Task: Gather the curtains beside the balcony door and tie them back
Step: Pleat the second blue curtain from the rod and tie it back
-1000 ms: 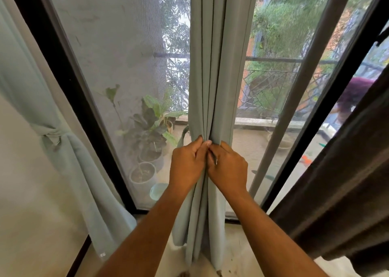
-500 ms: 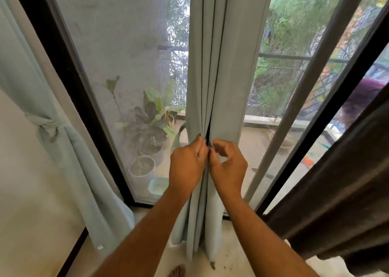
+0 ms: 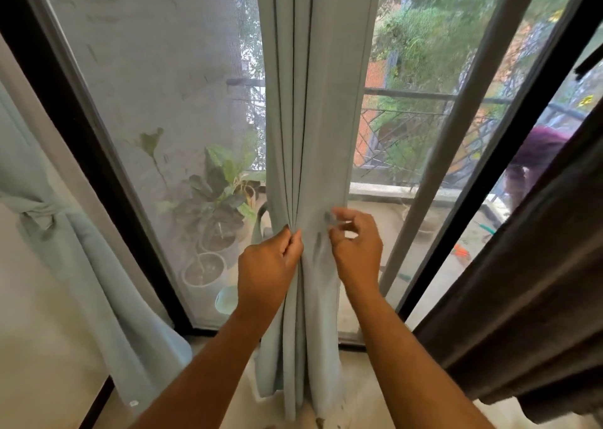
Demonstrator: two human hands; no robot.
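The pale green curtain [image 3: 313, 135] hangs in the middle of the view, from 12 o'clock down to the floor [image 3: 365, 392] near 6 o'clock, in front of the balcony door [image 3: 156, 79]. The left hand [image 3: 268, 272] grips the pleats that are already bunched, fingers curled round the folds at the curtain's left half. The right hand [image 3: 355, 249], just to the 3 o'clock side of it, has its fingers loosely curled and blurred near the cloth's right edge; whether they pinch any fabric cannot be told. The step in hand looks like gathering the last flat panel into the bundle. To do it well, the right hand should catch the free right edge at the same height as the left hand's grip and fold it in towards 9 o'clock, so the pleats stack evenly instead of twisting. The left hand should hold firm and not slide down, or the gathered folds may fan out again. A narrow strip of the same cloth [image 3: 259, 223] loops out behind the curtain at its 9 o'clock side; it may be the tie, worth keeping within reach. At far 9 o'clock another curtain [image 3: 65, 233] is already knotted; at 3 o'clock hangs a dark curtain [image 3: 528, 282].
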